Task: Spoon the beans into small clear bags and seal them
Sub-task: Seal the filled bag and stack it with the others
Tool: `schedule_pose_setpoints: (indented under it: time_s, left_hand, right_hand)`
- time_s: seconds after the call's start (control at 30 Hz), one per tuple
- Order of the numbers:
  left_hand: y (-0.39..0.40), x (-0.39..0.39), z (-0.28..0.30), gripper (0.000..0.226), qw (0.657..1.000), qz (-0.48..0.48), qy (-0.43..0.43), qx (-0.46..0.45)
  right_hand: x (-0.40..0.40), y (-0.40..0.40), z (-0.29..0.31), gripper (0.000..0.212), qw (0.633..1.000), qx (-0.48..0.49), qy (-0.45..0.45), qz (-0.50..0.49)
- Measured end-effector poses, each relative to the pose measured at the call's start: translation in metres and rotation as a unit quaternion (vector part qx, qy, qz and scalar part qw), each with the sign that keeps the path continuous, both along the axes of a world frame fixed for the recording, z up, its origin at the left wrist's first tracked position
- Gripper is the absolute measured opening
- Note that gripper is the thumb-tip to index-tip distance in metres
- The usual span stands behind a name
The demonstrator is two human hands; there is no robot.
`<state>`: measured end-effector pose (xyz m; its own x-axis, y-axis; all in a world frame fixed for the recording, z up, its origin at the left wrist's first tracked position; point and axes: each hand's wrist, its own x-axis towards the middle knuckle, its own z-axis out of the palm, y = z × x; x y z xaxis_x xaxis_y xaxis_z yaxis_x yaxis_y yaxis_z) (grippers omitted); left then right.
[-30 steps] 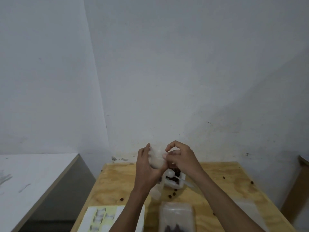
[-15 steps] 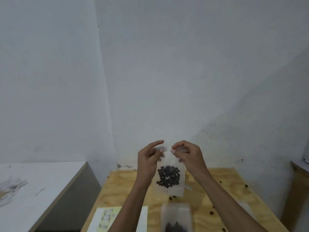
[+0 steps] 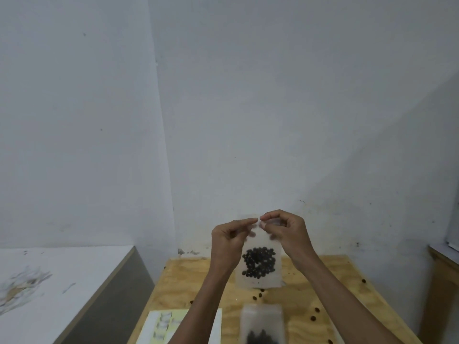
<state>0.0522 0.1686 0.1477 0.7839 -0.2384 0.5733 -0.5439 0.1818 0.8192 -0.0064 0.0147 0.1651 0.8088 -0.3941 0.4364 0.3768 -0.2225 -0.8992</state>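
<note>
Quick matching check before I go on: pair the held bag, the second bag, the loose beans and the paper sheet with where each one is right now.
Things:
1. held bag
2. second bag
3. loose beans
4. paper sheet

Places:
A. scattered on the wooden table
B. lying flat at the near edge, centre
C. pinched at its top by the left hand and right hand
D. near left corner of the table

Pairs: 1-C, 2-B, 3-A, 4-D

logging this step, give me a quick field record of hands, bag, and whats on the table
left hand: pinches top edge of held bag
right hand: pinches the same top edge
held bag: clear, hanging upright above table, dark beans clustered inside
seal: cannot tell
table: plywood, loose beans scattered
second bag: lies flat near front edge, beans inside
paper sheet: front left of table
</note>
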Motion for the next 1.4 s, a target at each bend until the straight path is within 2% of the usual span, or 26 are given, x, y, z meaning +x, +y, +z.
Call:
schedule_pose_setpoints:
  time_s: [0.1, 0.17, 0.43, 0.63, 0.8, 0.93, 1.1, 1.23, 1.3, 1.4]
  left_hand:
    - [-0.001, -0.003, 0.005, 0.014, 1.000, -0.004, 0.002, -0.001]
    - [-0.001, -0.005, 0.006, 0.009, 1.000, -0.003, 0.011, -0.013]
    - [0.005, 0.001, -0.001, 0.011, 0.998, 0.001, 0.050, -0.023]
    - [0.024, 0.015, -0.003, 0.019, 0.991, -0.091, 0.094, 0.022]
    - [0.027, 0.020, -0.007, 0.022, 0.989, -0.101, 0.096, 0.041]
    - [0.030, 0.025, -0.015, 0.023, 0.981, -0.125, 0.149, 0.024]
    - [0.025, 0.024, -0.028, 0.021, 0.984, -0.086, 0.152, 0.033]
    - [0.024, 0.027, -0.052, 0.020, 0.981, -0.037, 0.186, 0.044]
    - [0.024, 0.026, -0.071, 0.022, 0.971, -0.037, 0.225, 0.072]
    - [0.026, 0.021, -0.099, 0.020, 0.954, -0.032, 0.247, 0.164]
  right_hand:
    - [-0.002, 0.002, 0.001, 0.009, 1.000, 0.003, -0.007, 0.016]
    - [-0.002, 0.004, 0.002, 0.008, 1.000, -0.002, -0.008, 0.018]
    - [0.001, 0.006, -0.005, 0.012, 1.000, 0.002, 0.007, 0.021]
    - [-0.002, -0.003, -0.010, 0.019, 0.997, 0.019, 0.045, 0.058]
    - [0.000, -0.002, -0.017, 0.022, 0.995, 0.032, 0.055, 0.070]
    - [0.000, -0.004, -0.021, 0.026, 0.986, 0.050, 0.085, 0.133]
    - [0.003, 0.002, -0.037, 0.025, 0.993, 0.027, 0.101, 0.058]
    - [-0.005, 0.006, -0.062, 0.023, 0.980, -0.028, 0.186, 0.064]
    - [-0.010, 0.009, -0.076, 0.023, 0.972, -0.051, 0.223, 0.047]
    - [-0.019, 0.013, -0.100, 0.025, 0.968, -0.046, 0.248, -0.004]
